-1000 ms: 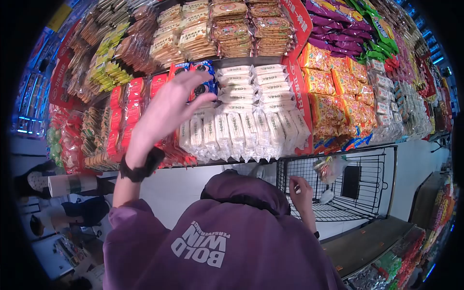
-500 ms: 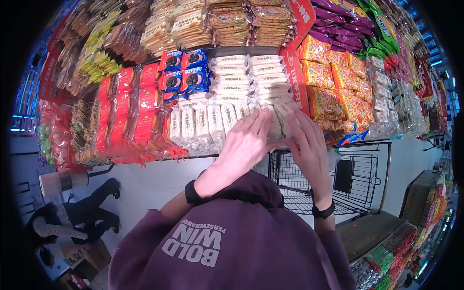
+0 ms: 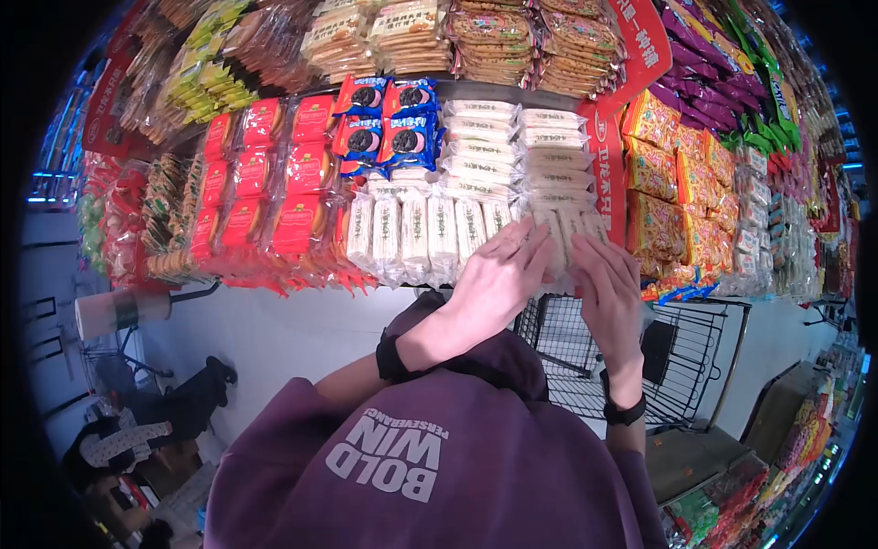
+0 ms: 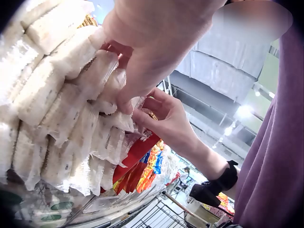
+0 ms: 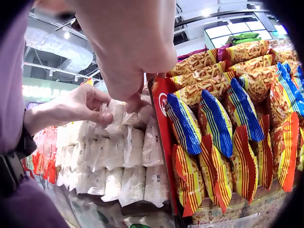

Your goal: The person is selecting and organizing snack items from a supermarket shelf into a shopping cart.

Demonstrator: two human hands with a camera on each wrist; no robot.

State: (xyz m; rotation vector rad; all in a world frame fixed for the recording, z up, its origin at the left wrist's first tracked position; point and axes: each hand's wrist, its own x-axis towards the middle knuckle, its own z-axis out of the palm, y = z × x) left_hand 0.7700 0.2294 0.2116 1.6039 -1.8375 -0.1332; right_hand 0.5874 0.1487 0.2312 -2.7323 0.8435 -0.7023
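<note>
White wrapped snack packets [image 3: 416,229] stand upright in a row along the shelf's front, with more lying stacked behind them. At the row's right end, my left hand [image 3: 494,288] grips packets from above, its thumb on their front and its fingers over the top. Just to its right, my right hand [image 3: 611,302] pinches the end packets beside the red divider [image 3: 605,174]. In the right wrist view, the left thumb presses a packet [image 5: 115,118] near the right hand's fingertips. The palms hide part of the held packets.
Red-wrapped cakes [image 3: 302,215] and blue cookie packs [image 3: 407,137] lie left of the white packets. Orange snack bags [image 3: 658,220] fill the section beyond the divider. A black wire cart [image 3: 700,357] stands below at right. A paper-roll [image 3: 123,313] hangs at left; another person [image 3: 183,407] is behind it.
My left hand has come down from over the blue packs to the white row. My right hand has risen from beside the cart to join it. Since half a second ago both stay there.
</note>
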